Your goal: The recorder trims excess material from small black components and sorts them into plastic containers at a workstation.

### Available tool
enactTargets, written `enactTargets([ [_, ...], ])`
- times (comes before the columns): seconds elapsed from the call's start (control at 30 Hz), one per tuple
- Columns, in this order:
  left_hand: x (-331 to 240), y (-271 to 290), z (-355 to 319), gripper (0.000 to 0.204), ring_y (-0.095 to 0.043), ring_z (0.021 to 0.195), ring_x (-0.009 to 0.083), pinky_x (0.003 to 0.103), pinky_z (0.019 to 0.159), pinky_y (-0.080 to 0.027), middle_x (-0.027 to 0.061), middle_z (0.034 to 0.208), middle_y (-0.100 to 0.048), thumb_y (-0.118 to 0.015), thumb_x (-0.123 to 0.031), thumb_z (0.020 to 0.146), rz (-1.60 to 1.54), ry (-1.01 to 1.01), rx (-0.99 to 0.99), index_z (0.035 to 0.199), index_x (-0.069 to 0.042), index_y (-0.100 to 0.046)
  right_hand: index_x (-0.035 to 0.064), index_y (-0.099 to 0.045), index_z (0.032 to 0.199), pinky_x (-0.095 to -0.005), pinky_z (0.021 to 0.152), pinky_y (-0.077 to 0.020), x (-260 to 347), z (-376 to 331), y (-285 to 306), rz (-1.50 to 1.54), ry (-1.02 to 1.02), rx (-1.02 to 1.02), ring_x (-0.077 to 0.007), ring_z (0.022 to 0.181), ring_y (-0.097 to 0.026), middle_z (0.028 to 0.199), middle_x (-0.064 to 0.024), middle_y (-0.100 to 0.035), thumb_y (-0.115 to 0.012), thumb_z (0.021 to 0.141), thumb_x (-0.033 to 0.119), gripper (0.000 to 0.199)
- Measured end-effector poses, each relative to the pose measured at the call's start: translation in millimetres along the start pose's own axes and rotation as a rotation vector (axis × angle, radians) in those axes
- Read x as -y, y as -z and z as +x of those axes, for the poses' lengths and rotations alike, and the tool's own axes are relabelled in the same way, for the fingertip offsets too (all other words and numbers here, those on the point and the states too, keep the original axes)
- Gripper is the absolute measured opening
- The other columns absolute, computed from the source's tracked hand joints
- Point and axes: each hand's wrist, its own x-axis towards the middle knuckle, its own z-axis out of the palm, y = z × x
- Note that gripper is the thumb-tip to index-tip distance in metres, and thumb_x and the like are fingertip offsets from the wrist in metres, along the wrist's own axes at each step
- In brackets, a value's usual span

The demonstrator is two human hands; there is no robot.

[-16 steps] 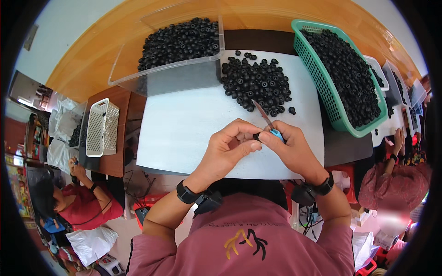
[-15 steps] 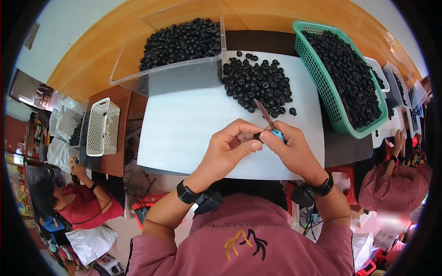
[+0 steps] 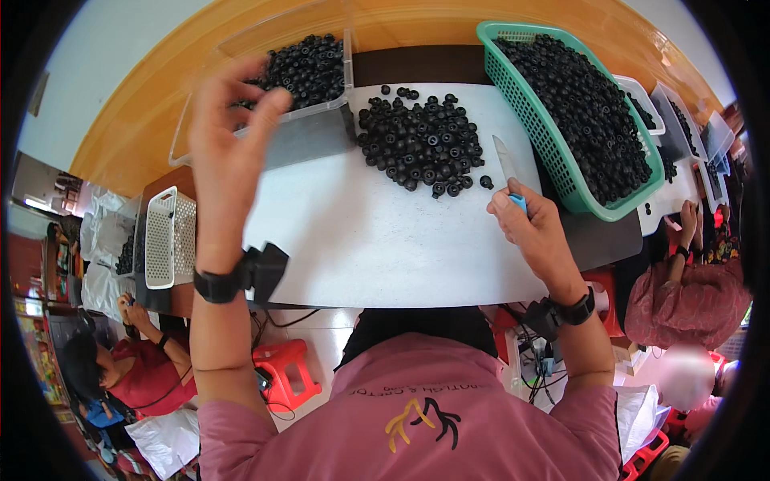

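My left hand (image 3: 228,136) hovers over the near left part of a clear plastic bin (image 3: 313,135). Its fingers are spread and somewhat blurred, and nothing shows in them. Small round black parts (image 3: 309,68), each with a hole, fill the bin; my hand covers some of them. In my right hand (image 3: 536,232) is a small knife (image 3: 505,159) with a blue handle, its blade pointing up and away from me. Just left of the blade lies a loose pile of the same black parts (image 3: 419,144), with one single part (image 3: 486,182) close to my fingers.
A white board (image 3: 353,240) covers the dark table. To its right stands a green basket (image 3: 553,156) heaped with black parts. A white basket (image 3: 183,240) sits on a brown table at left. Co-workers sit on both sides, and a red stool (image 3: 290,377) stands below.
My hands have parted. The left, which pinched a small black part against the knife, has moved up and left over the bin. The right has shifted slightly right and away, keeping the knife.
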Motion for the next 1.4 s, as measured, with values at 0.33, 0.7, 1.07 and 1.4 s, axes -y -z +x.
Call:
enactTargets([
  [0.33,-4,-107,-83,0.014,-0.065,0.075,0.0279,0.036,0.061,-0.05,0.0124,0.088,-0.066,-0.064,-0.011,0.085,0.195,-0.091,0.774,0.096,-0.004,-0.066,0.0019,-0.063,0.09,-0.0205,0.057,-0.0308,-19,-8,3,-0.073,0.049,-0.007,-0.0025,0.064,-0.037,0.068,0.0068,-0.045,-0.059,0.095,0.031,0.03],
  [0.7,4,-127,-86,0.015,-0.064,0.066,0.0297,0.04,0.056,-0.05,0.0104,0.078,-0.065,-0.066,-0.016,0.082,0.597,-0.208,0.729,0.091,-0.005,-0.061,0.0023,-0.064,0.09,-0.0215,0.054,-0.0279,-22,-10,-1,-0.107,0.084,0.037,-0.0027,0.062,-0.035,0.066,0.0075,-0.043,-0.06,0.095,0.033,0.031],
  [1.07,-26,-82,-108,0.014,-0.065,0.07,0.0093,0.022,0.058,-0.049,0.0054,0.086,-0.067,-0.066,-0.006,0.088,-0.417,0.477,0.634,0.1,-0.001,-0.063,0.0028,-0.062,0.103,-0.0187,0.062,-0.0374,-5,-3,-35,0.244,0.008,0.109,-0.0025,0.07,-0.046,0.081,0.0036,-0.059,-0.06,0.095,0.025,0.024],
  [1.4,-25,-79,-128,0.021,-0.063,0.073,0.0093,0.022,0.065,-0.049,0.0041,0.085,-0.066,-0.067,-0.002,0.087,-0.706,0.536,0.416,0.106,0.0,-0.061,0.0028,-0.063,0.102,-0.0183,0.061,-0.0384,0,1,-44,0.238,0.033,0.173,-0.0017,0.07,-0.047,0.083,0.0037,-0.06,-0.065,0.092,0.023,0.023],
])
